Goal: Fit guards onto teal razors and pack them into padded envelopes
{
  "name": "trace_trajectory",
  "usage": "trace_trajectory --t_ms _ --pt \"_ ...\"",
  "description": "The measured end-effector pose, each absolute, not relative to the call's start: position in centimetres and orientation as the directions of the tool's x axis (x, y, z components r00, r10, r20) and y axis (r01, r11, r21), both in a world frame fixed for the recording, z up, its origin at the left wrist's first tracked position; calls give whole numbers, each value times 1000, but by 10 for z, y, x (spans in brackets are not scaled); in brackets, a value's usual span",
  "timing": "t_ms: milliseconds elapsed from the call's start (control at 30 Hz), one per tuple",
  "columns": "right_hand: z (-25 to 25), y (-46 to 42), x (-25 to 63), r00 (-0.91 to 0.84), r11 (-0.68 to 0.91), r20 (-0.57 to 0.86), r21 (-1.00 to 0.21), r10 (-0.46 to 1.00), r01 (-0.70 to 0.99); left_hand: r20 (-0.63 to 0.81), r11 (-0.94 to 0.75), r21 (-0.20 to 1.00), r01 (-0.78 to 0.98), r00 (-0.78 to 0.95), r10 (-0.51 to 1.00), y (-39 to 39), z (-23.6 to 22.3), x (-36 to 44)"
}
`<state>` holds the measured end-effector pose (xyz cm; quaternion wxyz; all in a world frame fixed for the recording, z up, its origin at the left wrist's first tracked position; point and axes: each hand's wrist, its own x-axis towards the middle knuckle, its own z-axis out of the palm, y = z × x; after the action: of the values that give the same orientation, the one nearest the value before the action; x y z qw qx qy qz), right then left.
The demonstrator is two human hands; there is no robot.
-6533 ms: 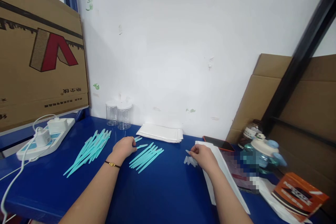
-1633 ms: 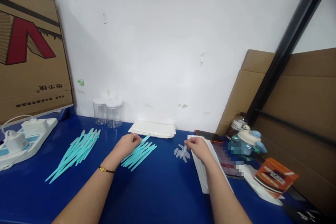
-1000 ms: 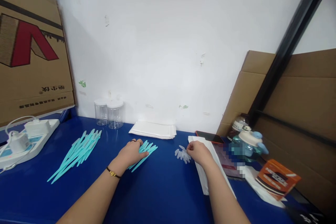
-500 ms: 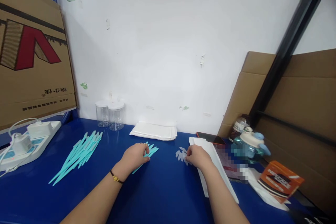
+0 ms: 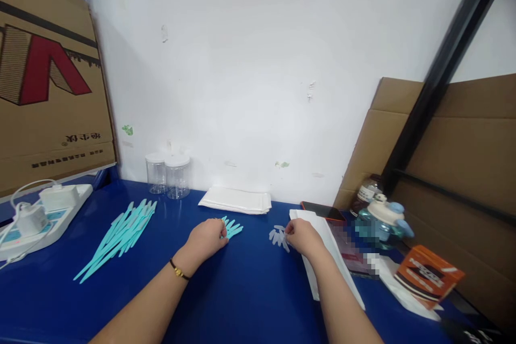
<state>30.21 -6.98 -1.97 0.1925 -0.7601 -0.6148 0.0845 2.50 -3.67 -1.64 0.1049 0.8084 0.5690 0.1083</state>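
Observation:
Over a small fan of turquoise eyebrow razors (image 5: pixel 234 229) at the middle of the table, my left hand (image 5: pixel 207 239) is closed, thumb and fingers pinched on a razor. The fingers hide the lower part of that fan. My right hand (image 5: pixel 304 236) pinches at the right edge of a little heap of clear plastic caps (image 5: pixel 278 236); a cap seems to be between its fingertips, largely covered. Farther left lies a bigger pile of turquoise razors (image 5: pixel 121 234), handles pointing toward me, pale capped ends away.
Two clear jars (image 5: pixel 178 180) with white lids and a white stack of flat packets (image 5: pixel 236 200) stand by the wall. A power strip (image 5: pixel 70 215) is at left. On the right are a white sheet (image 5: pixel 336 263), phone (image 5: pixel 322 210), water bottle (image 5: pixel 382 223) and orange box (image 5: pixel 427 275).
My left thumb and fingers have drawn closer together over the razors. My right fingers have shifted slightly at the edge of the caps. The view has moved a little.

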Motion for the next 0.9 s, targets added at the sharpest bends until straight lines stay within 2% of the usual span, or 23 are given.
trace_trajectory --t_ms 67,133,233,300,400,533,700,900 --pt "-17 -69 301 214 -88 193 -511 958 855 52 -344 289 894 344 938 -38 -15 26" --pt "-14 -69 297 177 31 239 -672 955 740 56 -350 285 892 349 935 -40 -13 26" --pt "-9 -72 286 106 167 236 -881 966 443 91 -337 256 906 325 941 -40 -11 27" --pt "-7 -75 277 82 191 220 -945 972 266 104 -340 295 893 324 940 -40 -9 28" --pt "-6 -78 266 88 174 185 -978 979 114 90 -411 478 776 422 902 -42 -6 31" --pt "-10 -78 257 81 171 175 -984 981 54 70 -495 643 585 598 798 -48 -2 37" --pt "-13 -77 253 33 149 151 -988 988 45 54 -482 687 543 624 780 -52 -2 41" --pt "-8 -79 257 112 157 156 -988 981 -2 43 -467 693 549 616 787 -52 0 40"
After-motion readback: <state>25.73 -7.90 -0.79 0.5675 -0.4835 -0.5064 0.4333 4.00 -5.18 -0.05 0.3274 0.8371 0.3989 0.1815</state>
